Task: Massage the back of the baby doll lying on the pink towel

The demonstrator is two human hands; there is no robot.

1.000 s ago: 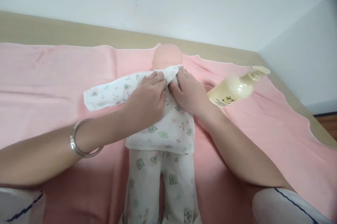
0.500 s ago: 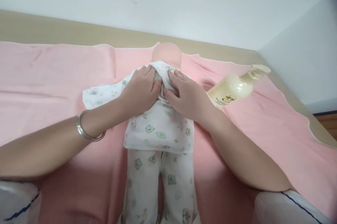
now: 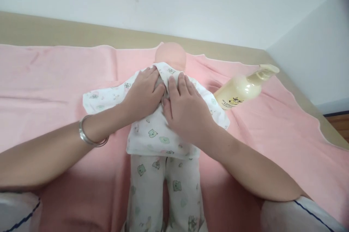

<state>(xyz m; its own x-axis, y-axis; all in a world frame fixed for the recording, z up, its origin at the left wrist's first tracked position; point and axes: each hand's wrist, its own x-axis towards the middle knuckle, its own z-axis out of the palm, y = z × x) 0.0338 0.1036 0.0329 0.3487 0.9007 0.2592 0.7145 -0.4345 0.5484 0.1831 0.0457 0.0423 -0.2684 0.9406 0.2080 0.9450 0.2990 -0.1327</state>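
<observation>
A baby doll lies on its back on a pink towel, dressed in a white printed top and matching trousers. My left hand, with a silver bangle on its wrist, lies on the left of the doll's chest, fingers together by the collar. My right hand lies flat on the right of the chest, fingers stretched toward the neck. The two hands touch at the middle of the top. Whether either pinches the cloth is hidden.
A cream pump bottle lies tilted on the towel just right of the doll. The towel covers a wooden surface that meets a white wall. White sleeves with a dark stripe show at the bottom corners.
My right hand has slid from the side of the collar onto the chest and flattened. The doll's right sleeve has come into sight beside it. My left hand stays near the collar.
</observation>
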